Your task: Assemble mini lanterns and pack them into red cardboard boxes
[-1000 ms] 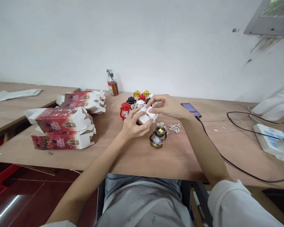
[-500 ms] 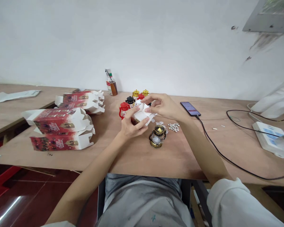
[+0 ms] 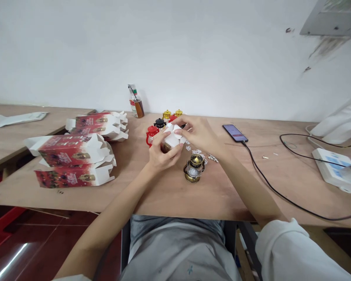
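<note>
Both my hands hold a small white carton (image 3: 172, 139) just above the wooden table (image 3: 175, 195). My left hand (image 3: 160, 154) wraps round its lower end. My right hand (image 3: 197, 133) pinches its top flap with fingers closed. In front of my hands a small gold lantern (image 3: 194, 168) lies on the table. Behind them stands a cluster of little lanterns: red (image 3: 150, 135), black (image 3: 159, 123) and gold (image 3: 166, 114). Several small silver discs (image 3: 212, 157) lie beside my right wrist.
Flat red-and-white cartons (image 3: 73, 154) are stacked at the left. A small bottle (image 3: 135, 102) stands by the wall. A phone (image 3: 234, 132) with a black cable (image 3: 269, 183) lies to the right, near a white power strip (image 3: 336, 171).
My hands have turned the white carton more upright and drawn closer together over it. The view has shifted slightly right and down.
</note>
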A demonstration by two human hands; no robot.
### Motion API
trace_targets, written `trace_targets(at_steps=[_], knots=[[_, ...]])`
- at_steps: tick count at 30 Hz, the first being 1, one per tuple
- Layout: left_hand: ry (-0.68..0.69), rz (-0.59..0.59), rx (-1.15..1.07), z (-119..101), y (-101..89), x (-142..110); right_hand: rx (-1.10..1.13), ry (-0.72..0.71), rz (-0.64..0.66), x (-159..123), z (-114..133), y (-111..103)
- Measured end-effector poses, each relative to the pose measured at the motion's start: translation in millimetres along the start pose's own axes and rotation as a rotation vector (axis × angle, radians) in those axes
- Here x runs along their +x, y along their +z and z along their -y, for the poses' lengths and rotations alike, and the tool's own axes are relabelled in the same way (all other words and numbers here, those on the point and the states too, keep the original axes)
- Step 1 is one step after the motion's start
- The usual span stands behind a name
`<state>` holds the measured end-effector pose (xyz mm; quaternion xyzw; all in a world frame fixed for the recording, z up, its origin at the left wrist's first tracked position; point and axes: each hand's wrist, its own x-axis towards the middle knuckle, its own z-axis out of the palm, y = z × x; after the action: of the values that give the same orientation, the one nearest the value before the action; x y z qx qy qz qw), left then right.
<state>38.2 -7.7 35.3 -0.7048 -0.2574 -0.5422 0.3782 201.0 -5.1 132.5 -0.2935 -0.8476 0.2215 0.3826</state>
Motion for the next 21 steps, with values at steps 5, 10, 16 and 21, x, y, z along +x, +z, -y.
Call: trace_targets(at_steps=[5, 10, 16, 21], knots=[[-0.022, 0.043, 0.034, 1.6, 1.2, -3.3, -0.061, -0.014, -0.020, 0.3, 1.5, 2.9], [-0.044, 0.024, 0.010, -0.5, 0.3, -2.7, -0.059, -0.015, -0.014, 0.5, 0.5, 2.7], [-0.085, 0.020, -0.010, -0.7, 0.3, -5.3, -0.019, -0.012, -0.021, -0.4, 2.2, 1.5], [-0.101, -0.009, 0.033, -1.7, 1.1, -7.4, 0.002, -0.006, -0.007, -2.0, 4.7, 1.8]])
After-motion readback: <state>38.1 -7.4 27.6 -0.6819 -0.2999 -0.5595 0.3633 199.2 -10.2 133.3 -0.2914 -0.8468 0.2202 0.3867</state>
